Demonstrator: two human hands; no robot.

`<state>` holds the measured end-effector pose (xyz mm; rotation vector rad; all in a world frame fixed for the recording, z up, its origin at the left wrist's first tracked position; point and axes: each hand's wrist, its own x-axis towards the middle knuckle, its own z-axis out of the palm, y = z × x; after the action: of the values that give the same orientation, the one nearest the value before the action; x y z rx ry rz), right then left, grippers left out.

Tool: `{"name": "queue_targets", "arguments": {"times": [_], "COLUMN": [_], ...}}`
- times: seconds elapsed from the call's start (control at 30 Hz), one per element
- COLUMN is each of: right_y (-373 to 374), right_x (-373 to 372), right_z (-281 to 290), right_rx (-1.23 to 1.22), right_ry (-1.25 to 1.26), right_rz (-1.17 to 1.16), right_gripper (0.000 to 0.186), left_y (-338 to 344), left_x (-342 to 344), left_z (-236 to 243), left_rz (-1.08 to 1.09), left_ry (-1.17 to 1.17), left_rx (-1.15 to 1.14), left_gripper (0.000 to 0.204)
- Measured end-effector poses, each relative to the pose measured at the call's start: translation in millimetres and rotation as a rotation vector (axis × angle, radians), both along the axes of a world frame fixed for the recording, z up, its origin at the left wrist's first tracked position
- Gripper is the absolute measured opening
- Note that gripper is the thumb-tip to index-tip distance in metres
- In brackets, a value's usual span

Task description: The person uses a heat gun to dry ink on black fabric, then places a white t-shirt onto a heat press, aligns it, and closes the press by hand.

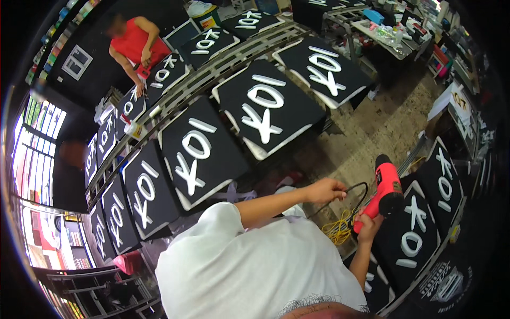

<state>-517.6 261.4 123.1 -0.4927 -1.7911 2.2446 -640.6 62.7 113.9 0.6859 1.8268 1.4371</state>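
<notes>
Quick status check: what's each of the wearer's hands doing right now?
Left hand: fingers closed, holding a black cord.
Right hand: closed around the handle of a red heat gun.

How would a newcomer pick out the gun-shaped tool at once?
Find the white shirt at bottom centre, then, up and to its right, the wearer's right hand. It grips the gun-shaped tool. Unlike the flat black panels beside it, the tool is bright red, black at both ends.
</notes>
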Motion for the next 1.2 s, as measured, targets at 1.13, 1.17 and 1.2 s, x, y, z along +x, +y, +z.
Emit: {"name": "queue_targets", "arguments": {"times": [1.13,1.17,1.2], "right_y": [676,693,710], "right_x": [-637,-647,-659], "right_z": [79,88,94], "right_rx": [0.544,0.374,0.211], "right_ry": [0.641,0.654,0.661], "right_rz": [-0.443,-0.343,-0.252], "right_gripper": [0.051,0.052,0.054], "left_y": [794,825,857], "left_x": [-748,-768,-787], "left_z": [36,37,38], "left_rz": [0.124,0.134,0.139], "left_ry": [0.388,0.396,0.371], "left_rx": [0.265,0.264,0.271], "left_gripper": [0.029,0.029,0.029]}}
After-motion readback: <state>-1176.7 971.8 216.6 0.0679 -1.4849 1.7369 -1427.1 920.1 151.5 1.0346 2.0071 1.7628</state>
